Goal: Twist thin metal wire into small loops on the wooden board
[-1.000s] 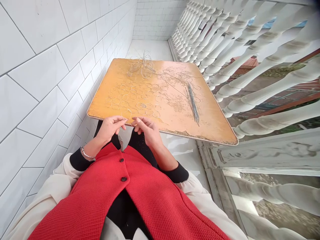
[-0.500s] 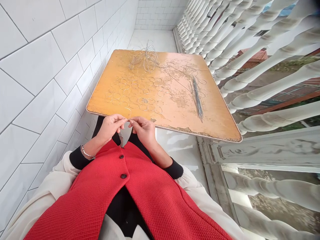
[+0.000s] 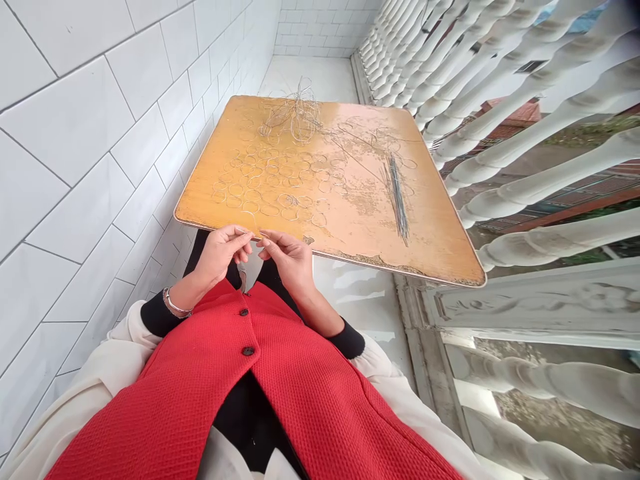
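At the near edge of the table (image 3: pixel 430 247), my left hand (image 3: pixel 220 255) pinches a thin wire (image 3: pixel 254 220) between thumb and forefinger. The wire looks curved, rising a little above the fingertips, though its full shape is too fine to make out. Facing it closely, my right hand (image 3: pixel 291 261) also pinches the wire, with its fingers curled. Beyond the hands, several thin wire rings (image 3: pixel 273 179) lie flat across the orange part of the tabletop. A small clump of wire (image 3: pixel 288 200) sits among them.
A loose tangle of wire loops (image 3: pixel 299 119) stands at the table's far side. To the right lies a bundle of straight grey wires (image 3: pixel 398 203), with stray pieces around it. A white tiled wall (image 3: pixel 100 193) runs along the left, a white balustrade (image 3: pixel 520 200) along the right.
My fingertips have shifted slightly, and the curved wire above them has turned a little. Both hands keep their pinch, and the things on the table lie as before.
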`<state>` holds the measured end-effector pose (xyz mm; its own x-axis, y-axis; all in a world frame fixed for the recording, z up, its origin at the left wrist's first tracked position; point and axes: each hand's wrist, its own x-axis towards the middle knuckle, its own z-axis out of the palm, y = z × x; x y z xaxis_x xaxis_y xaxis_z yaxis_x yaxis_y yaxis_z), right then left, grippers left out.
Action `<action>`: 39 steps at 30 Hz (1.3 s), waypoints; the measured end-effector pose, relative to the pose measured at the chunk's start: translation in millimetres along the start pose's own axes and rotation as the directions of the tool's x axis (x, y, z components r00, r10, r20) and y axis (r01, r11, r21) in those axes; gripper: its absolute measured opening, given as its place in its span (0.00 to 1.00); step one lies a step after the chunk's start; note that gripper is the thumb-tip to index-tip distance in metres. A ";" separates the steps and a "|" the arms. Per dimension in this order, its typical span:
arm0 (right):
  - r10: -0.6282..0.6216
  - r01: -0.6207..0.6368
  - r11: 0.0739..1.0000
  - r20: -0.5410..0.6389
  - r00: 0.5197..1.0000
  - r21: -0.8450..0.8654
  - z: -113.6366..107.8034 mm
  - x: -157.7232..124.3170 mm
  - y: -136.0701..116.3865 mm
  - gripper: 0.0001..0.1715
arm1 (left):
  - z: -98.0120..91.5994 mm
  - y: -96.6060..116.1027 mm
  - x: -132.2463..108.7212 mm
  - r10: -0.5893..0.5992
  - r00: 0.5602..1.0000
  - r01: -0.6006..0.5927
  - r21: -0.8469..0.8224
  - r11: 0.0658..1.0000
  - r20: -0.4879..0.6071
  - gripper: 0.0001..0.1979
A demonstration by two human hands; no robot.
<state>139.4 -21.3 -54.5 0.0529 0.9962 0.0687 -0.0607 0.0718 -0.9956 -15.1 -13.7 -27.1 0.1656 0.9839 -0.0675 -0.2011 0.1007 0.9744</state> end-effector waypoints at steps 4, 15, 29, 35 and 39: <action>-0.063 0.059 0.997 -0.076 0.995 -0.059 3.5 -4.5 11.2 0.22 | 2.1 -1.2 -0.7 -0.010 1.000 0.010 -0.026 1.000 -0.009 0.13; -0.274 0.205 0.911 -0.155 0.949 -0.358 2.5 -4.5 16.8 0.14 | 6.3 -12.1 -0.7 0.020 0.999 -0.020 0.015 1.000 -0.049 0.17; -0.489 0.371 0.694 -0.026 0.872 -0.617 2.4 -1.1 16.2 0.17 | 5.4 -9.3 1.0 -0.006 1.000 0.008 0.070 0.998 -0.028 0.14; -0.513 0.395 0.668 -0.006 0.858 -0.630 2.7 1.6 18.7 0.17 | 6.1 -6.2 3.0 -0.050 0.998 0.052 0.059 0.997 -0.040 0.12; -0.542 0.420 0.624 0.022 0.840 -0.659 1.9 3.4 20.4 0.17 | 7.1 -5.2 2.7 -0.004 0.998 0.008 0.069 0.998 -0.060 0.10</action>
<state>136.5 -16.3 -74.4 0.0550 0.7994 0.5983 0.6410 0.4312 -0.6350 -6.8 -12.7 -30.8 0.1080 0.9906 -0.0844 -0.1325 0.0985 0.9863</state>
